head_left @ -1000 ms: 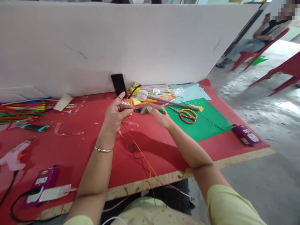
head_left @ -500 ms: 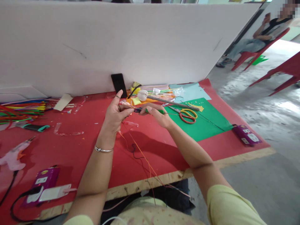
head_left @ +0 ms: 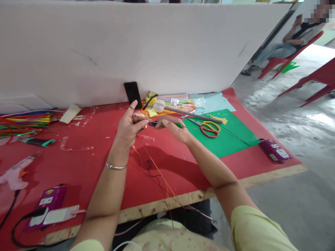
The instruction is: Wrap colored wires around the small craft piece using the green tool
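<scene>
Green tool [head_left: 171, 124] tip hidden, orange wires [head_left: 157, 170] blurred

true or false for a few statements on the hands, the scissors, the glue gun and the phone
1. The right hand holds a green-handled tool. True.
2. The scissors lie on the green sheet. True.
3. The left hand lies flat on the red table cover. False: it is raised, fingers pinching thin wires at the tool's tip.
4. The glue gun lies on the green sheet. False: it lies on the red cover at the far left.
5. The black phone leans against the white board. True.
</scene>
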{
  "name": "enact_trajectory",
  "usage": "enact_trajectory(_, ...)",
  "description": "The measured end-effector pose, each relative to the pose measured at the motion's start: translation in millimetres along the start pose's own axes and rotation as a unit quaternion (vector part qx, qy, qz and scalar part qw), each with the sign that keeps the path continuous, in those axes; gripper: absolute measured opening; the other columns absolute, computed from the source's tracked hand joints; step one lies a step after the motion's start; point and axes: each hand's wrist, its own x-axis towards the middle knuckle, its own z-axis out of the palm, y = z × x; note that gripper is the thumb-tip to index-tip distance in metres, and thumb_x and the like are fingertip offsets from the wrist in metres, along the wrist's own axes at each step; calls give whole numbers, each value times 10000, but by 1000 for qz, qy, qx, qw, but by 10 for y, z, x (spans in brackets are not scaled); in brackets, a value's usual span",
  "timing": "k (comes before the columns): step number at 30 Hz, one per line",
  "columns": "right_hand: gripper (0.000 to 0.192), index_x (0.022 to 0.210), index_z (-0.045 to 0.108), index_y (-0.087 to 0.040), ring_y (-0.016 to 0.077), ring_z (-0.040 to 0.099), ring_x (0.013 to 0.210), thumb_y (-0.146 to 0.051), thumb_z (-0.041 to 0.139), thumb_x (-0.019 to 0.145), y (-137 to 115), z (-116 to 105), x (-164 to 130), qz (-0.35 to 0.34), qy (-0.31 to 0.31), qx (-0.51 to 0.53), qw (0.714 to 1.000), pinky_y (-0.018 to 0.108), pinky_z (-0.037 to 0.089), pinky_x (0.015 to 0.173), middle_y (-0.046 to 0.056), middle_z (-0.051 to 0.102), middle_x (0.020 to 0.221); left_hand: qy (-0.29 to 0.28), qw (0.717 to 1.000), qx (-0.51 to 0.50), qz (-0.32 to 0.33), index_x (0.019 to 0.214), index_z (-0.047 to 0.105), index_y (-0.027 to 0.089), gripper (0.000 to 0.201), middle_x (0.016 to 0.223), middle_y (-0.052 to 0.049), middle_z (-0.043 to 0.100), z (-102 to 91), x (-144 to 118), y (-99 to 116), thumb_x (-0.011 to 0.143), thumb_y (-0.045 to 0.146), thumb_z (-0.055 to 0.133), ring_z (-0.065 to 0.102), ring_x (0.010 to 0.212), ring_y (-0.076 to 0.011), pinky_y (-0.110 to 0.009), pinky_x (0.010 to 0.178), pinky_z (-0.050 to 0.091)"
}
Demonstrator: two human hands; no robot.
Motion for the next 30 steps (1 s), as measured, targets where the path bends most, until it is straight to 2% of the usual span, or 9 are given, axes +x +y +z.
enact_trajectory(8, 530, 1020, 848, -183, 175, 788, 932, -682, 676, 1071, 60, 49, -11, 5, -8, 12, 1000, 324, 669, 915, 79, 829, 1037, -11, 999, -27, -24, 1820, 314, 229, 1380, 733, 54, 748, -14, 21, -30, 662, 248, 1064, 430, 456, -50, -224, 444, 237)
enact_trajectory(15, 514, 993, 840, -196, 167, 757, 920, -674, 672, 1075, 42, 84, -18, -19, 13, 19, 1000, 319, 684, 919, 68, 793, 1009, -15, 999, -26, -29, 1856, 189, 250, 1493, 861, 4, 838, -12, 8, 3, 630, 171, 1037, 627, 555, -93, -202, 514, 400)
enact_trajectory(20, 554, 970, 828, -194, 172, 735, 905, -717, 668, 1056, 42, 90, -14, -13, 18, 13, 1000, 324, 685, 887, 73, 778, 998, -10, 999, -27, -42, 1870, 80, 252, 1572, 862, -8, 850, 36, -20, 17, 635, 165, 1048, 658, 556, -103, -199, 525, 429)
enact_trajectory(24, 531, 972, 829, -196, 164, 723, 895, -690, 661, 1073, 48, 98, -14, -23, 20, 19, 999, 314, 680, 875, 68, 759, 996, -4, 997, -43, -63, 1871, 84, 299, 1591, 844, 8, 849, 58, -31, 22, 623, 142, 1059, 638, 527, -94, -188, 482, 383)
enact_trajectory(30, 484, 988, 831, -203, 161, 726, 904, -644, 660, 1093, 87, 100, -17, -28, 19, 33, 999, 313, 679, 879, 63, 759, 1008, 1, 996, -55, -72, 1869, 125, 284, 1560, 821, 22, 835, 43, -24, 30, 620, 125, 1047, 572, 483, -68, -184, 447, 338)
